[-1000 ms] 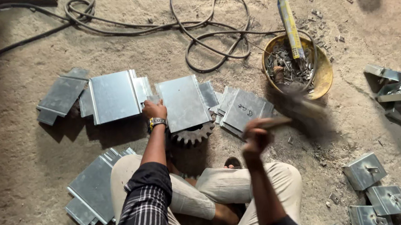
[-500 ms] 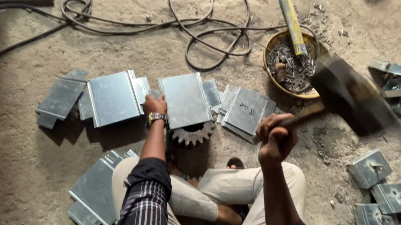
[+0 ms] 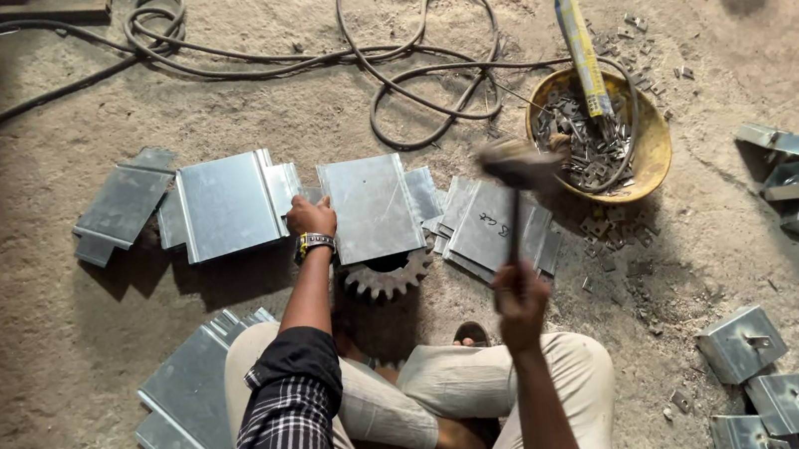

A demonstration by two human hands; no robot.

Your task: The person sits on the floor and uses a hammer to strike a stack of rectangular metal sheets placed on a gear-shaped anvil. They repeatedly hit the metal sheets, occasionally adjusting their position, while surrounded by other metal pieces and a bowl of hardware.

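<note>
On the dirt floor (image 3: 60, 323), flat sheet-metal plates (image 3: 227, 206) lie stacked left; folded brackets (image 3: 742, 344) sit right. One plate (image 3: 373, 207) rests on a gear (image 3: 387, 276), the left hand (image 3: 311, 218) pressing its edge. The right hand (image 3: 520, 293) is fisted around a raised hammer (image 3: 519, 169); this plate looks unbent.
</note>
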